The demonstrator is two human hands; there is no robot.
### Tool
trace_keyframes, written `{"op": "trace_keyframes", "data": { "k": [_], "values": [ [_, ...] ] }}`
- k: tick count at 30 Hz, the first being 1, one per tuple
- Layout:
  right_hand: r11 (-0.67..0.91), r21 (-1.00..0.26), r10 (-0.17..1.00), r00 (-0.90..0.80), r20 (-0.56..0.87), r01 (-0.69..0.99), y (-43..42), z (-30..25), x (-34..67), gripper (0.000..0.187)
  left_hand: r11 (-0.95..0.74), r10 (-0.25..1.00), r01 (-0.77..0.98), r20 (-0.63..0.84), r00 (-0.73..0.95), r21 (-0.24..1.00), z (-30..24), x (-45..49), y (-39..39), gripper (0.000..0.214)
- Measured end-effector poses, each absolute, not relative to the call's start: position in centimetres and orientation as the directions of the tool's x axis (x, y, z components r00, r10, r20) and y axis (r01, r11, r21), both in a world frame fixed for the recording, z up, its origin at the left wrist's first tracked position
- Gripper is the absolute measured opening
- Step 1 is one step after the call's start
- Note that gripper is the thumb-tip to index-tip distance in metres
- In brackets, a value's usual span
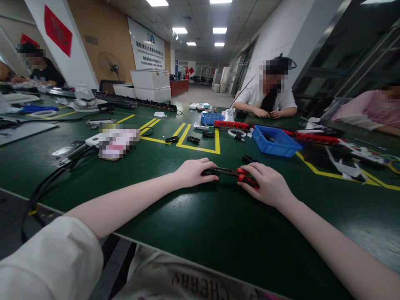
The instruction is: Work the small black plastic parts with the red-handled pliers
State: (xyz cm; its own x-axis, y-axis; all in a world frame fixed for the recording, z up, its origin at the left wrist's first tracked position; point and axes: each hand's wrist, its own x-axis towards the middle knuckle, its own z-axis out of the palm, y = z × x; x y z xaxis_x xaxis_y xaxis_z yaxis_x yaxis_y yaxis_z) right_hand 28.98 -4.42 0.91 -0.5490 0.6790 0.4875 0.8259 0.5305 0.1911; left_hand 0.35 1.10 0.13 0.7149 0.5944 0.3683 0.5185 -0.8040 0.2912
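Fingers of my right hand (265, 181) are wrapped around the red and black handles of a pair of pliers (229, 171). The tool's metal jaws point left and meet a small black part (210, 171). My left hand (195, 173) pinches that black part between thumb and fingers; its exact kind is too small to tell. Both hands are just above the green table (187, 216). Behind my right hand lies a short black cylindrical piece (249, 159). Farther off, small black pieces (193, 139) lie in and near yellow tape outlines.
A blue bin (276, 141) with dark items stands beyond my right hand, a smaller blue bin (211, 118) farther back. Red strips (231, 125) run behind them. On the left are a pale, blurred-out object (117, 143) and black cables (46, 183). A person (265, 98) sits across the table.
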Motion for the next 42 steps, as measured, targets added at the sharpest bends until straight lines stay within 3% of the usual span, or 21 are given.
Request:
{"op": "trace_keyframes", "data": {
  "k": [15, 23, 42],
  "values": [
    [0.517, 0.209, 0.663, -0.543, 0.516, 0.830, -4.50, 0.79, 28.88, 0.045, -0.791, 0.604, 0.444, 0.420, 0.678, 0.421, -0.28, 0.21, 1.68, 0.025],
    [0.543, 0.159, 0.680, -0.543, 0.492, 0.824, -4.51, 0.77, 28.92, 0.043, -0.794, 0.591, 0.400, 0.425, 0.686, 0.458, -0.27, 0.16, 1.81, 0.024],
    [0.536, 0.163, 0.683, -0.539, 0.494, 0.829, -4.52, 0.79, 28.73, 0.043, -0.796, 0.582, 0.370, 0.437, 0.686, 0.479, -0.28, 0.26, 1.92, 0.022]
  ]
}}
